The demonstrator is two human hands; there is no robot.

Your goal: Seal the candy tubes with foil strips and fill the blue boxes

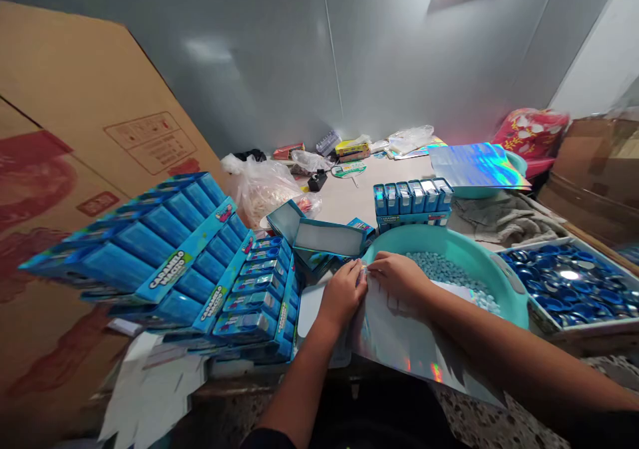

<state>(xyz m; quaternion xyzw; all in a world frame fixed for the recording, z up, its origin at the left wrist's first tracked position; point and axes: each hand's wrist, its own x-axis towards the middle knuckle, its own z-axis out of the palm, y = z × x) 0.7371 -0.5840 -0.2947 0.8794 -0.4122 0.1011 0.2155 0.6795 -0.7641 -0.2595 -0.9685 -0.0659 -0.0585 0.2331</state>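
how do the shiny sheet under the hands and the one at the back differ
The near sheet lies under the left hand and right hand, while the far sheet is untouched. The near sheet has a notched, cut edge; the far sheet's edges look straight. Both are holographic.

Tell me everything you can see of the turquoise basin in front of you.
The turquoise basin is round and shallow, glossy plastic by its look, with a wide rim and a grey tab at right. It holds a heap of pale blue round pieces. A holographic sheet lies across its near side, and the right hand reaches over its rim.
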